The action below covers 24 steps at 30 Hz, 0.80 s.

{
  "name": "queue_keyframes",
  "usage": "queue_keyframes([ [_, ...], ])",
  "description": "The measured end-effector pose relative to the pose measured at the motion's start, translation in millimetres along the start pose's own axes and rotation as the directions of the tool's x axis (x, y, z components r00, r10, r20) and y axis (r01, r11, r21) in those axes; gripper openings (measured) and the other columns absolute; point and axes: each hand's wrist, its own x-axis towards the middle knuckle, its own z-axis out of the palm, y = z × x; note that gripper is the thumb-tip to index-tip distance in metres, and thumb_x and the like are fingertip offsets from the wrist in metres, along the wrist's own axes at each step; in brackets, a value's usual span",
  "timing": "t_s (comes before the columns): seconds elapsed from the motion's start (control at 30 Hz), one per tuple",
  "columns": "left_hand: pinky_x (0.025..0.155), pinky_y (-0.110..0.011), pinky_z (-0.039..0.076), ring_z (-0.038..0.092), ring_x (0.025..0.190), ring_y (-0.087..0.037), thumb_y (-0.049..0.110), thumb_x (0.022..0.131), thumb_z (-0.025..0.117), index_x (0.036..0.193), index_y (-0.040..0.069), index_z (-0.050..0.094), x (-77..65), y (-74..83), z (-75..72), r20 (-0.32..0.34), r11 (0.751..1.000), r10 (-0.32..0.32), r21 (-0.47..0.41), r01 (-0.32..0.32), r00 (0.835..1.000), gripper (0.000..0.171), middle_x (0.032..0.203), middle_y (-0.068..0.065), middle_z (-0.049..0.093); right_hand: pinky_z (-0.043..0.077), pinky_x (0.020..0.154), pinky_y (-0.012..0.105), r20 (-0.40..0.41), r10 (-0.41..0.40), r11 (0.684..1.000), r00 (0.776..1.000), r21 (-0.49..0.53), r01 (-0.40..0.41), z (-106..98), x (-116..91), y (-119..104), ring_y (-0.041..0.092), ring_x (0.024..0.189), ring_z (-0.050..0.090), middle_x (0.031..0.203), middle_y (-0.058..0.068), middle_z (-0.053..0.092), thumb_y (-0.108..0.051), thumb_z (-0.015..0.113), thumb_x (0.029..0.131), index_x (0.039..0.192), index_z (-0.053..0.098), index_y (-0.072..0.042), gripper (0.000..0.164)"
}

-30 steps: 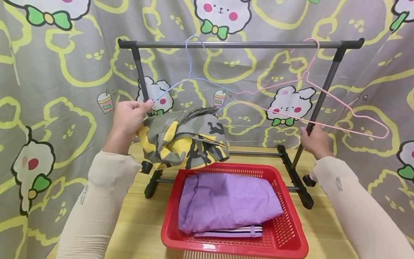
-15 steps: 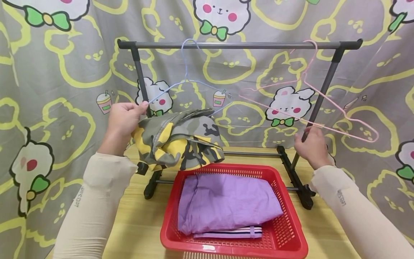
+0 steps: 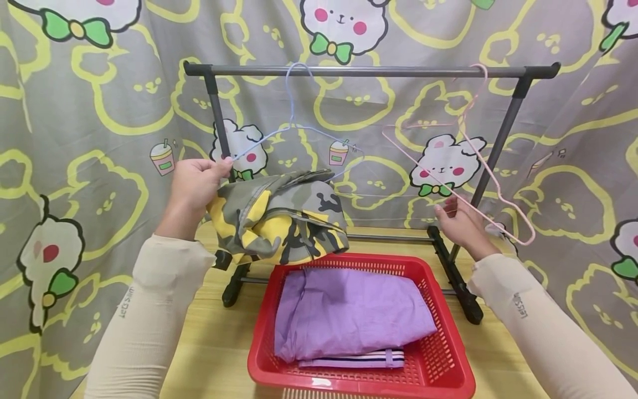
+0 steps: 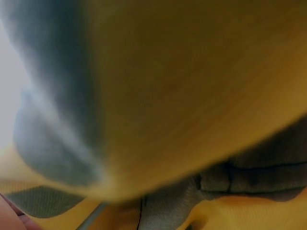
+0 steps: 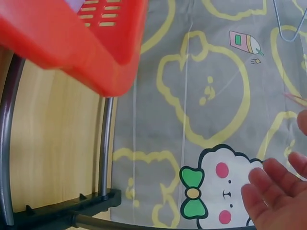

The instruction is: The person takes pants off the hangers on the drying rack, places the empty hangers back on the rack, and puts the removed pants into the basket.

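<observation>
From here I see the left hand (image 3: 195,185) pinch the blue hanger (image 3: 292,119), the camouflage garment (image 3: 284,216) bunched beneath; the right hand (image 3: 461,226) is empty, its fingers relaxed. Hanging seems under way; next calls, I think, for straightening the garment.

Behind everything, you face a grey fabric curtain (image 3: 428,44) printed with thick yellow cartoon outlines, white rabbit-like faces (image 3: 443,160) with pink cheeks and green bows, and small pink drink cups (image 3: 163,158). Before it stands a freestanding garment rack of grey metal tubes with black fittings (image 3: 379,71), its black feet on a pale yellow wood-grain worktop (image 3: 214,332). Nearer you sits a rectangular red plastic basket with slotted walls (image 3: 359,382), partly hiding the rack's lower rails. Inside it lies folded purple cloth (image 3: 349,310), with a dark-and-pale striped band (image 3: 371,359) showing along your side.
</observation>
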Motion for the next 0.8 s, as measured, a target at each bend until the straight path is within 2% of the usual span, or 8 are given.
queue_keyframes([
  [0.17, 0.053, -0.026, 0.041, 0.041, 0.082, -0.015, 0.048, 0.079, 0.064, 0.063, 0.012, 0.065, 0.9, 1.3, 2.8, 0.004, 1.000, 0.012, 0.004, -0.012, 1.000, 0.040, 0.098, -0.004, 0.053, 0.038, 0.085, 0.052, 0.034, -0.014, 0.999, 0.999, 0.031, 0.013, 1.7, -0.2, -3.0, 0.037, 0.107, 0.046, 0.117, 0.021, 0.048, -0.044, 0.040, 0.093, 0.123, 0.038, 0.000, 0.054],
  [0.3, 0.052, -0.027, 0.040, 0.041, 0.080, -0.016, 0.048, 0.080, 0.064, 0.062, 0.009, 0.063, 0.9, 2.5, 5.7, 0.006, 1.000, 0.018, 0.005, -0.018, 1.000, 0.043, 0.090, -0.005, 0.051, 0.038, 0.086, 0.055, 0.070, -0.027, 0.999, 0.997, 0.036, 0.024, 3.0, -1.9, -7.5, 0.040, 0.111, 0.044, 0.122, 0.023, 0.045, -0.047, 0.038, 0.093, 0.127, 0.035, 0.000, 0.058],
  [0.47, 0.050, -0.026, 0.039, 0.041, 0.077, -0.017, 0.048, 0.080, 0.064, 0.060, 0.006, 0.061, 0.8, 3.6, 9.7, 0.012, 1.000, 0.019, 0.002, -0.019, 1.000, 0.046, 0.086, -0.006, 0.050, 0.038, 0.087, 0.055, 0.072, -0.047, 0.998, 0.996, 0.053, 0.043, 3.9, -2.3, -14.3, 0.039, 0.112, 0.045, 0.124, 0.023, 0.046, -0.047, 0.040, 0.093, 0.129, 0.036, -0.001, 0.058],
  [0.63, 0.047, -0.025, 0.035, 0.040, 0.074, -0.016, 0.048, 0.080, 0.064, 0.065, 0.008, 0.064, 1.5, 3.9, 12.8, 0.020, 1.000, 0.029, -0.001, -0.029, 0.999, 0.043, 0.093, -0.006, 0.053, 0.039, 0.087, 0.054, 0.074, -0.076, 0.995, 0.994, 0.066, 0.071, 5.7, -2.4, -21.4, 0.039, 0.111, 0.046, 0.123, 0.024, 0.047, -0.047, 0.039, 0.094, 0.129, 0.036, -0.001, 0.058],
  [0.8, 0.048, -0.026, 0.032, 0.038, 0.069, -0.017, 0.047, 0.080, 0.064, 0.065, 0.010, 0.064, 2.5, 3.3, 15.3, 0.012, 0.999, 0.044, 0.006, -0.045, 0.999, 0.040, 0.088, -0.005, 0.053, 0.040, 0.085, 0.053, 0.070, -0.113, 0.991, 0.991, 0.086, 0.106, 8.8, -3.7, -27.3, 0.039, 0.107, 0.049, 0.120, 0.024, 0.050, -0.040, 0.040, 0.095, 0.126, 0.039, 0.000, 0.051],
])
